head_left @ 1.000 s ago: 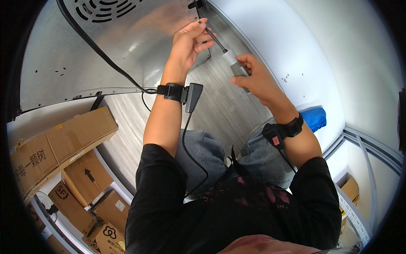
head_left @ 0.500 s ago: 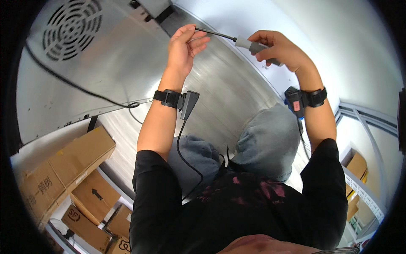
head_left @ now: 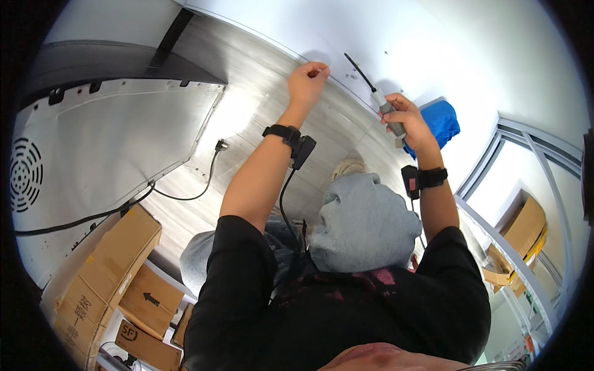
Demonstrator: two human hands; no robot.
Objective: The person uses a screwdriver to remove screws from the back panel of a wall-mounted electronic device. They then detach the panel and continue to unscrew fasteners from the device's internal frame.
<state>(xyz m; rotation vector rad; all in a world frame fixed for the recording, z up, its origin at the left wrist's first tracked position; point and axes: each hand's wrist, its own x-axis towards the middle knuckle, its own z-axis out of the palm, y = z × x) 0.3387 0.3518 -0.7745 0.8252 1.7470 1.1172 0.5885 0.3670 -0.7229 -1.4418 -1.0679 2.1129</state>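
Observation:
My right hand (head_left: 403, 117) grips a grey-handled screwdriver (head_left: 378, 101), its dark shaft pointing up toward the white wall (head_left: 402, 43). My left hand (head_left: 307, 77) is raised with its fingers pinched together near the foot of that wall; whether something small sits between them I cannot tell. Both wrists carry black bands with small devices, and a cable hangs from the left one. My knees in grey trousers (head_left: 365, 222) are bent below the hands.
A large white appliance back panel (head_left: 105, 148) with a round vent (head_left: 25, 176) lies at the left, its black power cord and plug (head_left: 219, 146) on the wood floor. Cardboard boxes (head_left: 105, 266) stack at lower left. A blue cloth (head_left: 442, 120) lies at the right.
The view swung away from the appliance panel toward the wall. Both hands moved off the panel, the right one still holding the screwdriver, the left one now closed on its own.

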